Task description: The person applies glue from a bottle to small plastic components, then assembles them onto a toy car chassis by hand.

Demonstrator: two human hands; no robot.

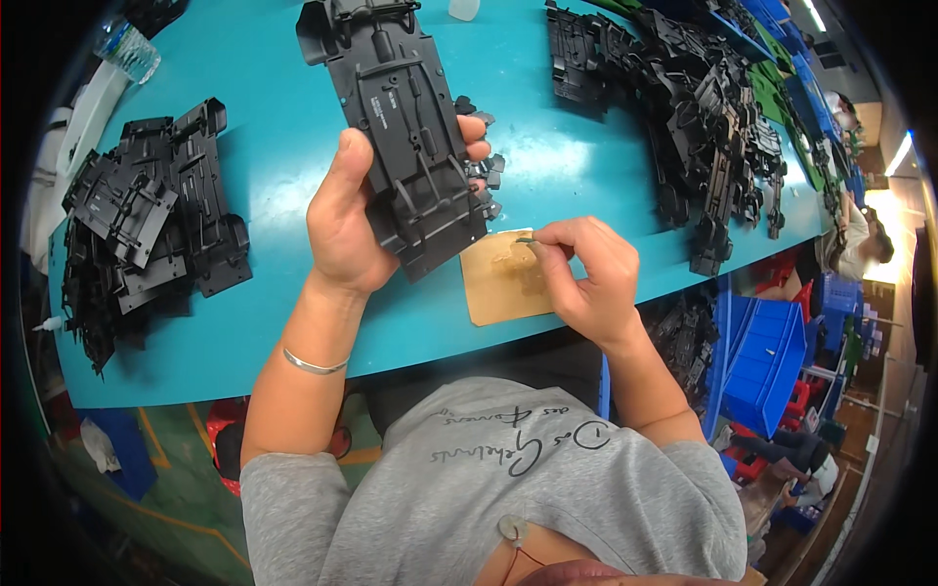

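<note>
Gripping a black plastic vehicle chassis [396, 117] by its lower half, the left hand [342, 230] has its thumb along one edge and its fingertips showing past the other. The chassis is raised in front of the person, its far end leaning left, with ribs, rods and moulded brackets facing up. Partly hidden behind it, small black parts [494, 168] lie on the turquoise tabletop [269, 83]. The right hand [594, 278] pinches a small dark piece [526, 239] between thumb and forefinger; its exact kind is too small to tell. This piece is over a tan square pad [489, 298] with a glossy, uneven patch, near the tabletop's front edge. A heap of similar black chassis [137, 220] sits at left, and a larger pile of black moulded parts [689, 112] spreads at right. A clear plastic bottle [130, 54] stands at the far left.
</note>
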